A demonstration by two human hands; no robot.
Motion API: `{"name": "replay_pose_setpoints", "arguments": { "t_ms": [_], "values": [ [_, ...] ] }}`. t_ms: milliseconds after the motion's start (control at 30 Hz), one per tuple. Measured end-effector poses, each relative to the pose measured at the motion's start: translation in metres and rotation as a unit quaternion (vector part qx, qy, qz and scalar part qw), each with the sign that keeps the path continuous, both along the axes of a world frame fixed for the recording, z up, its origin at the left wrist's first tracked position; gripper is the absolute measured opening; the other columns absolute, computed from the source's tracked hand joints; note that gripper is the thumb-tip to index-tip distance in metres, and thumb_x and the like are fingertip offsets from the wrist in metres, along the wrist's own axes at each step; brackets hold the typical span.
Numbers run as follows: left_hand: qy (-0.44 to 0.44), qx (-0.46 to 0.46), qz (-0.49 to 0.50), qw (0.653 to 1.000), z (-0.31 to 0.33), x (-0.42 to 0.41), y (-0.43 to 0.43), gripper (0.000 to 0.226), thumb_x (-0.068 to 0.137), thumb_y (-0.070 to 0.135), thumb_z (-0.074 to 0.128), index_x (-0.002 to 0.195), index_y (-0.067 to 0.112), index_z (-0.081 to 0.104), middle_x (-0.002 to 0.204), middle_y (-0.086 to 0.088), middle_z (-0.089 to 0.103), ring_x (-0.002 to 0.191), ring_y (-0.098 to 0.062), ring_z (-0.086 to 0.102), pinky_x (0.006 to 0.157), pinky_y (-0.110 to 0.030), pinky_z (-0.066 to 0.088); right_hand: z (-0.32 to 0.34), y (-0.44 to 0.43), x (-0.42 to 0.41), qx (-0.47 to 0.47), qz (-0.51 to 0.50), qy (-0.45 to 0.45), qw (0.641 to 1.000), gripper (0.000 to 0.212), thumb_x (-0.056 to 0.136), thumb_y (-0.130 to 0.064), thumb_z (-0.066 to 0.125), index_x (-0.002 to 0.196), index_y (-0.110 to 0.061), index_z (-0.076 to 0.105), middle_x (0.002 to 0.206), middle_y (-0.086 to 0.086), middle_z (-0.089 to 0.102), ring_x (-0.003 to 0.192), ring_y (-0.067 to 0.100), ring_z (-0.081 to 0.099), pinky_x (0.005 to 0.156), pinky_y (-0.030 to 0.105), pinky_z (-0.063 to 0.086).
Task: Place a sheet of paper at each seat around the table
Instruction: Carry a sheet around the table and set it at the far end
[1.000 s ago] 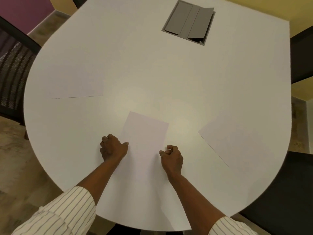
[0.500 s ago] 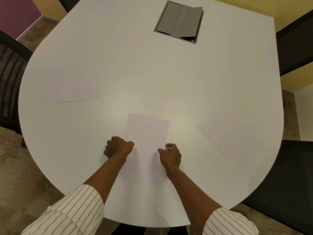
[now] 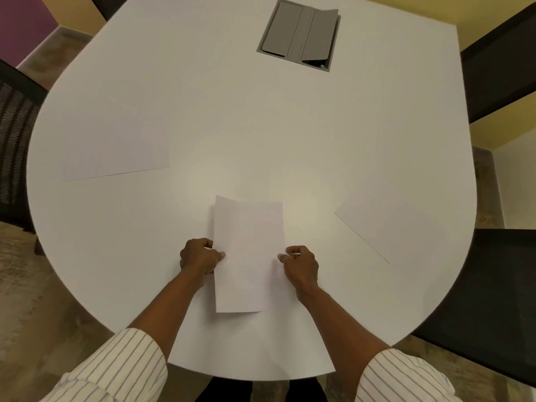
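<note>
Both hands pinch the near sheet [image 3: 249, 256] by its long edges, left hand [image 3: 200, 256] at 9 o'clock, right hand [image 3: 300, 264] at 3, apparently squaring it to the 6 o'clock seat. Other sheets lie on the surface [image 3: 261, 126] at 10 [image 3: 116, 152] and 4 [image 3: 391, 219], each facing a chair.

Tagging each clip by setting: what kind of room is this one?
Probably a small office meeting room. A white table has a grey cable hatch set into its top, dark mesh chairs stand around it, and sheets of paper lie at the seats.
</note>
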State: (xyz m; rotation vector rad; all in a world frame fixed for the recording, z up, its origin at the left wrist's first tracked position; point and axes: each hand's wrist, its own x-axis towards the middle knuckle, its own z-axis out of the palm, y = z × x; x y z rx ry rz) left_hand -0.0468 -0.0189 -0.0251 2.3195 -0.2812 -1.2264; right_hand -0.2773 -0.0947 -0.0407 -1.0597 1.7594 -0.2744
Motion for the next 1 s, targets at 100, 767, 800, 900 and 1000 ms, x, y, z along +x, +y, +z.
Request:
{"name": "replay_pose_setpoints", "arguments": {
  "t_ms": [100, 767, 800, 900, 1000],
  "values": [
    [0.047, -0.063, -0.017, 0.997, -0.001, 0.000, 0.016, 0.025, 0.088, 0.009, 0.089, 0.110, 0.014, 0.081, 0.108, -0.006, 0.083, 0.102, -0.032, 0.079, 0.089, -0.046, 0.067, 0.004, 0.005, -0.014, 0.002, -0.014, 0.009, 1.000, 0.026, 0.090, -0.027, 0.083, 0.112, -0.019, 0.072, 0.107, -0.003, 0.075, 0.101, 0.021, 0.071, 0.092, 0.038, 0.057],
    [0.126, -0.123, -0.102, 0.979, 0.024, -0.124, 0.077, 0.018, 0.087, 0.015, 0.091, 0.102, 0.020, 0.082, 0.091, 0.010, 0.086, 0.083, -0.014, 0.084, 0.068, -0.025, 0.064, 0.034, 0.092, -0.188, -0.003, -0.097, -0.115, 0.989, 0.009, 0.092, -0.007, 0.085, 0.097, -0.008, 0.079, 0.093, 0.012, 0.081, 0.085, 0.023, 0.073, 0.083, 0.044, 0.066],
    [0.121, -0.118, -0.108, 0.980, 0.025, -0.140, 0.076, 0.015, 0.088, 0.017, 0.091, 0.100, 0.020, 0.082, 0.089, 0.011, 0.086, 0.085, -0.018, 0.084, 0.070, -0.028, 0.064, 0.036, 0.101, -0.203, -0.009, -0.116, -0.117, 0.986, 0.009, 0.092, -0.005, 0.084, 0.098, -0.005, 0.078, 0.097, 0.018, 0.080, 0.086, 0.026, 0.072, 0.084, 0.046, 0.066],
    [0.108, -0.117, -0.140, 0.977, 0.030, -0.189, 0.075, 0.007, 0.092, 0.023, 0.087, 0.094, 0.024, 0.080, 0.085, 0.007, 0.084, 0.091, -0.023, 0.080, 0.073, -0.032, 0.063, 0.045, 0.132, -0.251, -0.035, -0.168, -0.125, 0.977, 0.012, 0.093, 0.001, 0.081, 0.101, 0.006, 0.074, 0.102, 0.027, 0.077, 0.086, 0.028, 0.070, 0.082, 0.045, 0.063],
    [0.114, -0.126, -0.195, 0.966, 0.042, -0.242, 0.076, 0.005, 0.098, 0.026, 0.081, 0.098, 0.021, 0.080, 0.099, 0.002, 0.082, 0.098, -0.025, 0.078, 0.076, -0.031, 0.061, 0.056, 0.169, -0.306, -0.068, -0.210, -0.126, 0.967, 0.005, 0.094, -0.001, 0.081, 0.095, 0.002, 0.077, 0.090, 0.014, 0.080, 0.079, 0.021, 0.072, 0.068, 0.029, 0.060]
  ]
}}
